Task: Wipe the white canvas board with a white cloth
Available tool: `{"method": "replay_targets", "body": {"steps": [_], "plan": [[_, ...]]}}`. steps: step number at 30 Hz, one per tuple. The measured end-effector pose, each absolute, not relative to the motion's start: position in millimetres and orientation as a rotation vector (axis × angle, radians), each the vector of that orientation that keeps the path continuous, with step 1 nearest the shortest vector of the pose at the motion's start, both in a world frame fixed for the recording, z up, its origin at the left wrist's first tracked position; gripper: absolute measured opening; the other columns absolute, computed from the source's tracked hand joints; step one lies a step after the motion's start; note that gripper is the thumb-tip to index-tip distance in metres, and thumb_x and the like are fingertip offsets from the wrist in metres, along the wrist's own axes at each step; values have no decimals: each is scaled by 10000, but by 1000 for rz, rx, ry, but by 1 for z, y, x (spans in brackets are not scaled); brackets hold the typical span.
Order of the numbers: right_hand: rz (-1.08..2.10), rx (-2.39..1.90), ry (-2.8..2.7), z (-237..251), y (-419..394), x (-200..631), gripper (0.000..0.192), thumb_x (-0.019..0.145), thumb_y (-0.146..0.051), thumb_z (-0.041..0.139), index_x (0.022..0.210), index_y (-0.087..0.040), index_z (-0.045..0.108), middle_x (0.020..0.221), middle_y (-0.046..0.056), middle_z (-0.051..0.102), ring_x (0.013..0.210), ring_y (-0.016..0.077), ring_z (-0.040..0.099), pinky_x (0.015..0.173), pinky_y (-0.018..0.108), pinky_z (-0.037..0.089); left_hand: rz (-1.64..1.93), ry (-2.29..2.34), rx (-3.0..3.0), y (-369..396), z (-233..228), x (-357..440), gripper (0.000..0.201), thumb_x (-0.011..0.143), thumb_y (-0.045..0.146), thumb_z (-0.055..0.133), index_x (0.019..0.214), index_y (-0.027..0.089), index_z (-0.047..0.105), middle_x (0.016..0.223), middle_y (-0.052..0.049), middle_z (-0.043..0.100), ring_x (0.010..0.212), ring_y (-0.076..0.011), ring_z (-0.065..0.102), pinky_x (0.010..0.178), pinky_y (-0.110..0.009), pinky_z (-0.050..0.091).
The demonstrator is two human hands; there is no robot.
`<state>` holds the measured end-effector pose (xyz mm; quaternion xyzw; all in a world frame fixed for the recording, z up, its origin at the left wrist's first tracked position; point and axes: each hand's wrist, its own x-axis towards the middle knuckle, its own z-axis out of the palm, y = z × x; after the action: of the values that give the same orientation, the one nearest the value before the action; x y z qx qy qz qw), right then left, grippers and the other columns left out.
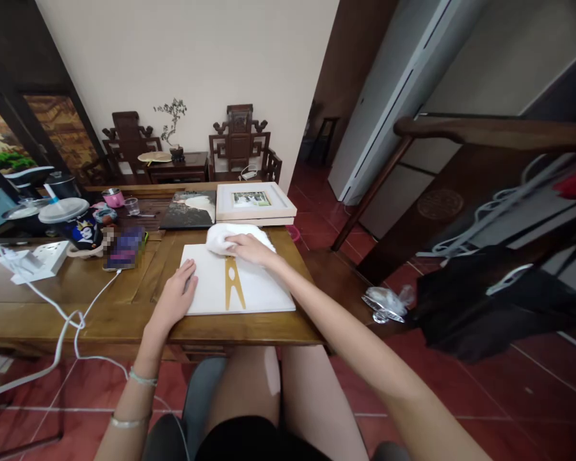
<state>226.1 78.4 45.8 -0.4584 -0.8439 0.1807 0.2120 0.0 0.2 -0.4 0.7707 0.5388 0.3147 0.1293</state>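
A flat white board [264, 288] lies on the wooden table, with a gold letter-A-like shape [232, 282] on its surface. My left hand [177, 291] rests on the board's left edge, fingers stretched out and holding nothing. In my right hand [249, 248] is a bunched white cloth [219, 238], held against the upper part of the board. The cloth and hand cover the top of the gold shape.
Behind the board lie a white picture frame [254, 198] and a dark picture panel [189, 210]. A phone [125, 248], a power strip [45, 261], a lidded dark cup [81, 230] and a pink mug [113, 198] stand left. White cables [79, 320] hang over the table's front edge.
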Motion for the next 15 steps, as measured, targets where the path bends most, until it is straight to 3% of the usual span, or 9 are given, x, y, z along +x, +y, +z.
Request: {"method": "replay_targets", "body": {"steps": [4, 8, 11, 15], "plan": [[483, -1347, -2260, 41, 65, 271, 294, 821, -199, 390, 905, -166, 669, 975, 58, 685, 914, 239, 587, 828, 331, 419, 917, 1562, 2239, 1, -2, 0, 486, 894, 356, 369, 1236, 65, 553, 1376, -166, 474, 1316, -236, 398, 1118, -407, 271], [429, -1377, -2259, 35, 34, 289, 308, 824, -184, 381, 942, -164, 665, 921, 66, 691, 953, 253, 589, 951, 402, 371, 920, 1553, 2238, 1, -2, 0, 489, 893, 348, 371, 1237, 50, 550, 1375, -178, 472, 1317, -248, 395, 1120, -412, 266], [415, -1394, -2314, 36, -4, 293, 345, 814, -167, 380, 1021, -181, 655, 1035, 72, 680, 1102, 270, 547, 1014, 430, 336, 926, 1546, 2237, 1, -2, 1, 479, 891, 347, 384, 1227, 55, 559, 1372, -177, 477, 1315, -251, 397, 1119, -403, 269], [578, -1435, -2393, 52, -59, 301, 347, 810, -188, 397, 1037, -212, 658, 1264, 57, 587, 1306, 287, 380, 1031, 440, 342, 913, 1559, 2248, 1, -1, 2, 489, 895, 349, 368, 1240, 54, 549, 1376, -175, 472, 1323, -245, 386, 1119, -406, 268]]}}
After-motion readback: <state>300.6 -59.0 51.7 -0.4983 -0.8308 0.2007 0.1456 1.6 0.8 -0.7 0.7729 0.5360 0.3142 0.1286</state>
